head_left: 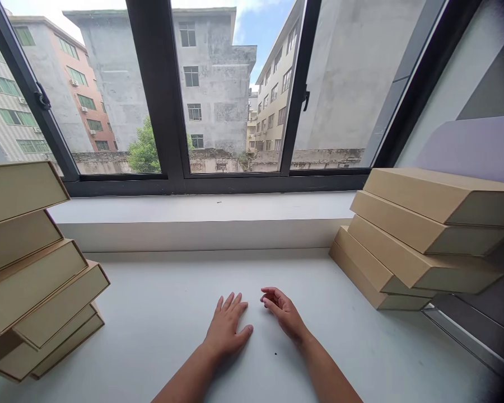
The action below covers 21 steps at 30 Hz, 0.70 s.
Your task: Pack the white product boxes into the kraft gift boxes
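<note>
My left hand [229, 327] rests palm down on the white tabletop [159, 313], fingers spread and thumb out to the side, with nothing in it. To its right, my right hand [284, 314] is turned on its side, palm toward the left. Its fingers curve loosely, thumb apart from them, and no object shows in it. A small gap separates the two hands. A tiny dark speck [275, 354] lies on the tabletop between my forearms.
Uneven stacks of tan boxes stand on both sides, a left stack [37, 285] and a right stack [411, 240]. Behind the tabletop runs a white window ledge [210, 235] below a dark-framed window [235, 183]. A lilac panel [474, 145] rises behind the right stack.
</note>
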{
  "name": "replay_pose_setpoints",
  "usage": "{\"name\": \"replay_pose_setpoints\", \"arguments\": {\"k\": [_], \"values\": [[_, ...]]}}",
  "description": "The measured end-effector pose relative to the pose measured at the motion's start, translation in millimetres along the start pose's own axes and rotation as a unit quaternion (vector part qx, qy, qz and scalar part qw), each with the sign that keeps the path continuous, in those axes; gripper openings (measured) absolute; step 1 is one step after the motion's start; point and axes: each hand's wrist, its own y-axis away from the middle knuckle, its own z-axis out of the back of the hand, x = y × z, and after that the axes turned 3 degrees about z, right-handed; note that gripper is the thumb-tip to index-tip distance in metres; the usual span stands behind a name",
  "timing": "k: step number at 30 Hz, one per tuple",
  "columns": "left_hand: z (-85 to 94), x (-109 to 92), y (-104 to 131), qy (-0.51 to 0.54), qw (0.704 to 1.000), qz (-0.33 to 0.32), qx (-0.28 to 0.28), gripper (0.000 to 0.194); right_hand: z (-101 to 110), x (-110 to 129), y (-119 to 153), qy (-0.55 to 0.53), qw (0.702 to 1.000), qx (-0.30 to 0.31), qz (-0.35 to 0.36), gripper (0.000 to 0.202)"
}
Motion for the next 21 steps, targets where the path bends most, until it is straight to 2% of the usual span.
{"name": "replay_pose_setpoints", "arguments": {"k": [5,10,14,21], "values": [[-1.6,0.8,-0.4,-0.007,1.0,-0.009,-0.005,0.056,2.4,-7.0,-3.8,0.01,1.0,0.018,0.01,0.043],[-11.0,8.0,-4.6,-0.022,0.999,-0.015,-0.022,0.055,2.6,-12.7,-5.8,0.02,0.999,0.016,0.021,0.038],[-16.3,11.9,-6.5,-0.029,0.998,-0.024,-0.042,0.052,1.4,-10.8,-4.6,0.018,0.999,0.019,0.024,0.037],[-16.1,13.0,-7.7,-0.04,0.998,-0.024,-0.037,0.056,0.7,-5.6,-3.1,0.03,0.999,0.015,0.019,0.032]]}}
